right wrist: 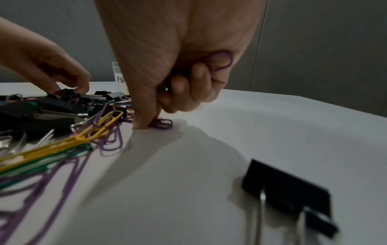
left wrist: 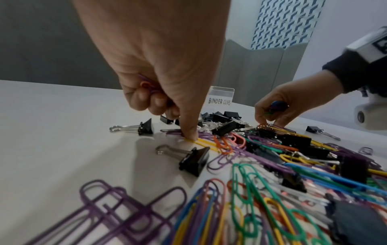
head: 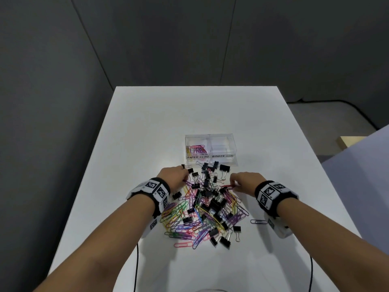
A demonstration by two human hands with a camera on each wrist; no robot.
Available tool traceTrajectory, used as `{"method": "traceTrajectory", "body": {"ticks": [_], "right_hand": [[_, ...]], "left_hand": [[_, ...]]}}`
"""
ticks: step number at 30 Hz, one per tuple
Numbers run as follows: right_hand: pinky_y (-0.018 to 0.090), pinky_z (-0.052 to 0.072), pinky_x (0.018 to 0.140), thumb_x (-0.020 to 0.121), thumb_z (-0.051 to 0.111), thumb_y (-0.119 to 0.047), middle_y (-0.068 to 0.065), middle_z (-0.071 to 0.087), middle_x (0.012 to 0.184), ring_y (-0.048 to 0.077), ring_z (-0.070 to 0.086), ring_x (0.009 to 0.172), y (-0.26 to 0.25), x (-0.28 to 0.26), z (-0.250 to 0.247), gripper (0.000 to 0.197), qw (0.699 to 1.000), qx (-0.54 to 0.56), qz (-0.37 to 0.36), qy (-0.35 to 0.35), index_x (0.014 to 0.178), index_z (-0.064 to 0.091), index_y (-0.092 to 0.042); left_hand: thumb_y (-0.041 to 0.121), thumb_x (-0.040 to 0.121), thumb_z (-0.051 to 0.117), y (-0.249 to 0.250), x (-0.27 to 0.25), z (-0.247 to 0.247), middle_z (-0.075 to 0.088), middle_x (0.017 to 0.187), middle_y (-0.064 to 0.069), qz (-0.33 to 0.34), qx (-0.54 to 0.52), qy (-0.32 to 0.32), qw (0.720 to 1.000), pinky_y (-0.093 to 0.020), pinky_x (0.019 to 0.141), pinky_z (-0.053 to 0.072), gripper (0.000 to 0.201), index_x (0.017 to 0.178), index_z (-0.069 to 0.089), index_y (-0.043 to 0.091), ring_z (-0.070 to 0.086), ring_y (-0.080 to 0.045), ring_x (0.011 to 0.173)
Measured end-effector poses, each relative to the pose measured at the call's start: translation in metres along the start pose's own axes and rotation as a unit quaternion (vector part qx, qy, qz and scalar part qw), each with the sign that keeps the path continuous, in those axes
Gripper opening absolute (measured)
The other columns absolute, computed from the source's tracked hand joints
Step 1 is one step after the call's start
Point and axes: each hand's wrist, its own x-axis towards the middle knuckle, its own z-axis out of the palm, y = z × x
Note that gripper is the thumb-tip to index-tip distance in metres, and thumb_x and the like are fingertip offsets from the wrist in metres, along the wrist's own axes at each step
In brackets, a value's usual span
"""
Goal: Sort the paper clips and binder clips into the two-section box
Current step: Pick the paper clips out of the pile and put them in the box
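A mixed pile of coloured paper clips and black binder clips lies on the white table. Behind it stands the clear two-section box. Its left section, labelled PAPER CLIPS, holds several paper clips; the BINDER CLIPS section looks empty. My left hand is at the pile's far left edge. Its curled fingers hold red and purple paper clips, and one fingertip presses on a yellow clip. My right hand keeps purple clips in its palm and pinches another clip on the table.
A lone grey paper clip lies right of the pile, beside my right wrist. A black binder clip sits close under that wrist. Two black cables hang over the table's front edge. Grey walls surround the table.
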Motion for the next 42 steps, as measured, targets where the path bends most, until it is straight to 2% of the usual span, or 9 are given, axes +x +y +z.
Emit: {"method": "traceTrajectory", "body": {"ticks": [7,12,16,21,26,29,32,36,42], "right_hand": [[0.03,0.046,0.077,0.095,0.048,-0.03,0.005,0.055,0.117,0.024,0.059,0.1,-0.003,0.001,0.001,0.024,1.0,0.01,-0.02,0.013,0.111,0.056,-0.015],[0.026,0.038,0.066,0.097,0.042,-0.027,0.01,0.063,0.11,0.022,0.054,0.083,-0.004,0.0,-0.011,0.024,0.999,0.014,-0.023,0.02,0.113,0.05,-0.011],[0.016,0.033,0.052,0.099,0.04,-0.026,0.01,0.065,0.105,0.02,0.052,0.076,-0.016,0.007,-0.043,0.023,0.997,0.05,-0.046,0.048,0.112,0.05,-0.01],[0.028,0.043,0.071,0.098,0.038,-0.017,0.011,0.065,0.107,0.027,0.06,0.089,-0.04,0.038,-0.088,0.021,0.987,0.072,-0.05,0.131,0.112,0.052,-0.01],[0.032,0.045,0.071,0.091,0.036,0.001,0.014,0.059,0.112,0.025,0.053,0.082,-0.07,0.075,-0.109,0.035,0.995,0.012,-0.05,0.088,0.121,0.048,-0.012],[0.034,0.049,0.075,0.089,0.047,0.0,0.014,0.056,0.117,0.029,0.061,0.093,-0.081,0.089,-0.104,0.049,0.995,-0.016,-0.075,0.068,0.134,0.037,-0.017],[0.039,0.05,0.086,0.09,0.051,-0.007,0.015,0.052,0.124,0.032,0.058,0.105,-0.083,0.093,-0.1,0.056,0.992,0.04,-0.1,0.064,0.14,0.028,-0.019],[0.036,0.048,0.092,0.092,0.047,-0.008,0.01,0.054,0.127,0.027,0.057,0.11,-0.069,0.08,-0.099,0.043,0.987,0.077,-0.089,0.109,0.134,0.039,-0.017],[0.023,0.038,0.072,0.096,0.043,-0.014,0.005,0.063,0.113,0.022,0.06,0.097,-0.032,0.042,-0.079,0.021,0.985,0.07,-0.076,0.141,0.111,0.056,-0.011]], "left_hand": [[0.022,0.096,0.044,-0.001,-0.006,-0.002,0.056,0.117,-0.006,0.011,-0.015,-0.004,1.0,-0.032,0.078,0.046,0.022,0.11,0.058,0.011,0.058,-0.024,0.102],[0.02,0.098,0.04,-0.006,-0.009,-0.008,0.064,0.109,-0.008,0.019,-0.018,0.0,1.0,-0.033,0.081,0.045,0.022,0.106,0.057,0.01,0.059,-0.025,0.1],[0.02,0.1,0.039,-0.013,-0.009,-0.018,0.065,0.112,-0.006,0.032,-0.031,0.042,0.998,-0.032,0.082,0.045,0.024,0.11,0.059,0.012,0.056,-0.023,0.105],[0.019,0.101,0.035,-0.025,0.0,-0.046,0.063,0.116,-0.002,0.022,-0.027,0.094,0.995,-0.037,0.085,0.047,0.027,0.116,0.057,0.016,0.05,-0.022,0.111],[0.01,0.099,0.036,-0.036,0.013,-0.068,0.062,0.118,-0.001,0.002,0.002,0.118,0.993,-0.038,0.084,0.049,0.027,0.118,0.055,0.018,0.048,-0.022,0.113],[0.017,0.1,0.036,-0.038,0.02,-0.075,0.062,0.118,-0.003,-0.004,0.006,0.106,0.994,-0.037,0.085,0.047,0.027,0.118,0.056,0.017,0.048,-0.023,0.115],[0.021,0.1,0.037,-0.039,0.025,-0.077,0.061,0.12,-0.004,-0.008,0.004,0.09,0.996,-0.036,0.087,0.045,0.028,0.119,0.057,0.018,0.048,-0.023,0.116],[0.022,0.1,0.038,-0.034,0.033,-0.079,0.061,0.12,-0.004,-0.001,-0.009,0.083,0.997,-0.037,0.089,0.044,0.028,0.118,0.059,0.018,0.048,-0.023,0.117],[0.017,0.099,0.039,-0.007,0.063,-0.085,0.061,0.12,-0.006,0.048,-0.008,0.085,0.995,-0.037,0.087,0.045,0.028,0.118,0.059,0.016,0.049,-0.024,0.117]]}}
